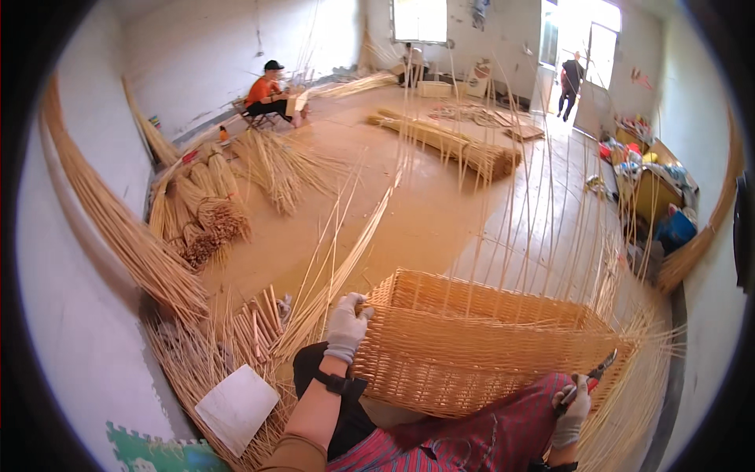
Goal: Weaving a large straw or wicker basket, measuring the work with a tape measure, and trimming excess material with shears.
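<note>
On the person's lap lies a half-woven wicker basket (480, 346) — walls woven, upright stakes untrimmed. Left hand (347, 324) grips its corner rim; right hand (572, 407) is closed around red-handled cutters (591, 376) — willow bundles (206, 212) beyond.

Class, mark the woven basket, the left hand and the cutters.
woven basket (472, 354), head view, front woven wall.
left hand (346, 326), head view, back of glove.
cutters (599, 370), head view, blades above right hand.
</note>
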`<action>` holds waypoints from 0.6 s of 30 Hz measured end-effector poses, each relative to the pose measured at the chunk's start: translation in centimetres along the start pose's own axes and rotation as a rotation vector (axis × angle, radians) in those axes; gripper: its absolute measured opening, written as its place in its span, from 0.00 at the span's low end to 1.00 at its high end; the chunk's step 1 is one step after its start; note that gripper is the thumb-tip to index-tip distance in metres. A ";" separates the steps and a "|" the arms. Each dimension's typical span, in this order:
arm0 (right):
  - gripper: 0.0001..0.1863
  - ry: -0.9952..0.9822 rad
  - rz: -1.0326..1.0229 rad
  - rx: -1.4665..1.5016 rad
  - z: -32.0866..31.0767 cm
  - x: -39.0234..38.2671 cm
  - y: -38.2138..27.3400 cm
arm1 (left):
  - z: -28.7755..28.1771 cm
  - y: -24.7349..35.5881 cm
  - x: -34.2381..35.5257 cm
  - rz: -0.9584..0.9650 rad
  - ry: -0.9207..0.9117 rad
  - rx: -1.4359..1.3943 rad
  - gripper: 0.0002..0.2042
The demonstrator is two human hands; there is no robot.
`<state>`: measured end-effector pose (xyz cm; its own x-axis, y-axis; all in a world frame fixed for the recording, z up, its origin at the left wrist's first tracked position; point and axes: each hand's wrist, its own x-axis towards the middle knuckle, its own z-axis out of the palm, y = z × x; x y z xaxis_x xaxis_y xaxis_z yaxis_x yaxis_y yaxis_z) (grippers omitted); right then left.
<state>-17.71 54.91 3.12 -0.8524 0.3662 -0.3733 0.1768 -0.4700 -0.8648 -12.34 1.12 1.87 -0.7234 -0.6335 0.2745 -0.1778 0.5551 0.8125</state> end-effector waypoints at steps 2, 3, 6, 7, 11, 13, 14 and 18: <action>0.18 -0.044 -0.014 -0.025 0.3 -0.4 -0.1 | 0.2 -0.1 0.1 -0.012 0.017 0.006 0.15; 0.17 -0.056 -0.015 -0.038 0.6 -0.8 -0.2 | -0.2 0.2 0.1 -0.065 0.022 -0.010 0.14; 0.16 -0.101 0.022 0.045 -0.4 -0.3 0.1 | -0.5 -0.2 -0.2 -0.092 0.054 -0.109 0.14; 0.15 -0.130 0.054 0.139 -0.8 0.3 0.1 | -0.5 0.1 -0.2 -0.123 0.040 -0.119 0.14; 0.13 -0.128 0.039 0.391 -2.8 3.1 0.0 | -0.7 1.4 -0.1 -0.116 0.029 -0.068 0.14; 0.12 -0.047 0.014 0.388 -4.5 5.3 -0.1 | -0.7 2.9 0.0 -0.130 -0.023 -0.079 0.12; 0.11 0.025 -0.017 0.382 -5.0 6.8 -0.3 | -1.1 3.3 -0.2 -0.135 -0.018 -0.070 0.12; 0.14 0.225 -0.097 -0.004 -10.6 15.3 2.0 | -1.7 1.0 1.9 0.004 -0.014 0.263 0.13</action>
<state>-25.20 68.03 -7.89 -0.7344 0.5795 -0.3533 0.1014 -0.4209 -0.9014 -12.72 -0.49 4.06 -0.7335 -0.6242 0.2688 -0.3405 0.6798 0.6495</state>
